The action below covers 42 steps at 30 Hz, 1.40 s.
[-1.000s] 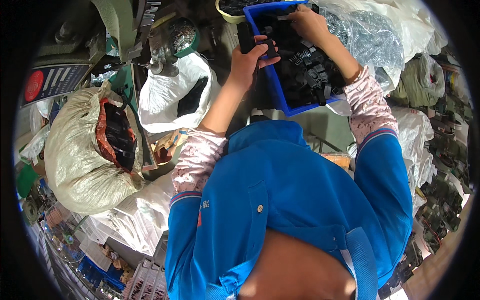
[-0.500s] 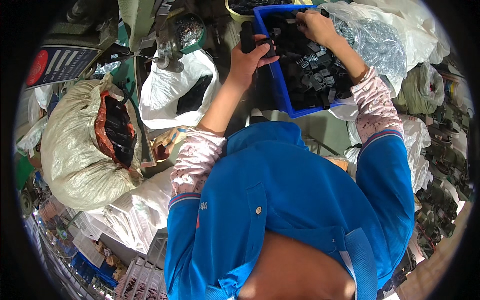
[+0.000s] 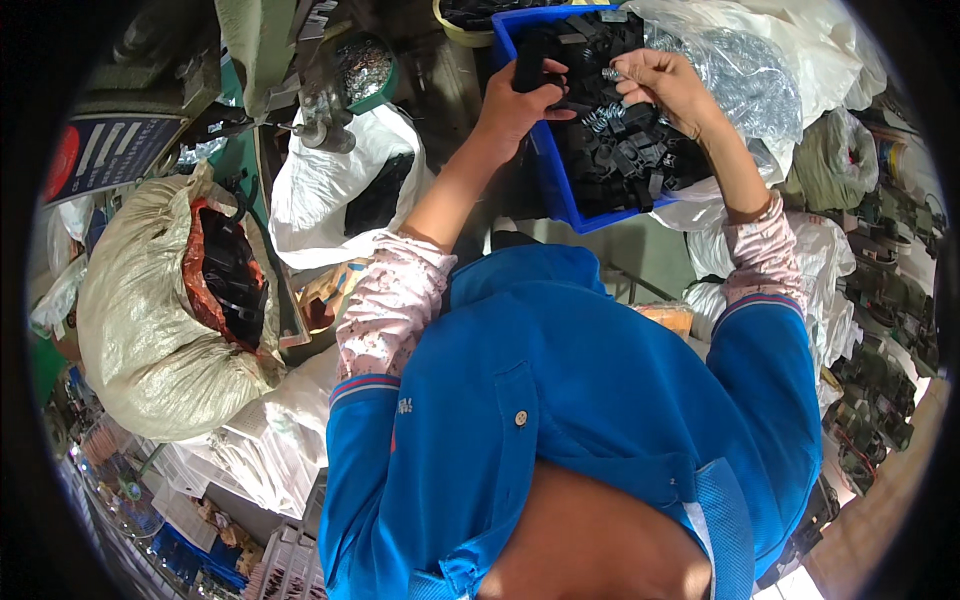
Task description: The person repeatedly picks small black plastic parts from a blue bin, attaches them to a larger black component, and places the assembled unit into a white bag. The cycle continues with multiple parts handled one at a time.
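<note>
Left hand [image 3: 508, 110] curled round a long, matte black part [image 3: 533, 62], fingers closed along its side, held at the left edge of a blue bin [image 3: 556, 180]. Right hand [image 3: 672, 88] over the bin, thumb and fingertips pinched together on a small coil spring [image 3: 610, 74], bright and metallic. Bin is smooth, straight-walled, rectangular; inside, a loose heap of small black pieces [image 3: 630, 155], boxy and hard-edged, catching light on their flat faces, with more shiny coils [image 3: 603, 119] lying among them. Against the bin's right side, a clear plastic bag [image 3: 745, 90], crinkled and glossy, bulging with what look like grey coils. Beyond the bin's upper left, a round yellowish tub [image 3: 465, 37] of dark parts. Left of the left forearm, a creased white sack [image 3: 315, 195], mouth open on black contents; above it, a green bowl [image 3: 385, 92] of tiny glinting bits, too small to tell apart. Farther left, a fat cream woven sack [image 3: 135, 310], wrinkled, its orange-red lining [image 3: 196, 270] folded round slick black pieces.
</note>
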### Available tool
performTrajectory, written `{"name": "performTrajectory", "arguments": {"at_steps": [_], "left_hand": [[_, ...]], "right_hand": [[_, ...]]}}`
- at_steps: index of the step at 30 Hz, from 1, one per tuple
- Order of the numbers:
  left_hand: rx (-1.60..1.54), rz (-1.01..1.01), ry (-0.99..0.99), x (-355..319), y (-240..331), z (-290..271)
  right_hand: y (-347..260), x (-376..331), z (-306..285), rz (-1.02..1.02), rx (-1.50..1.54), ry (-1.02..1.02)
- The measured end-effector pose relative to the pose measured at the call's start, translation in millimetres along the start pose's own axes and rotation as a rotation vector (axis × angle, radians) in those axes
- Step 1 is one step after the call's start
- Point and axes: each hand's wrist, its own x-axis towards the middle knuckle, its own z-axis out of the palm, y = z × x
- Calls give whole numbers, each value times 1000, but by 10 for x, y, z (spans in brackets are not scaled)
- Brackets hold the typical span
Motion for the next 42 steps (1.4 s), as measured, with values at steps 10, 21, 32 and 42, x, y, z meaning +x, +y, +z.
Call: {"name": "performTrajectory", "arguments": {"at_steps": [10, 21, 32, 42], "left_hand": [[439, 47, -101, 71, -261, 201], [149, -55, -85, -59, -259, 202], [373, 158, -48, -402, -12, 77], [486, 192, -13, -549, 94, 109]], "right_hand": [[322, -429, 222, 104, 350, 39], [460, -622, 233, -157, 77, 198], [80, -516, 519, -205, 256, -10], [-87, -592, 618, -378, -210, -31]]}}
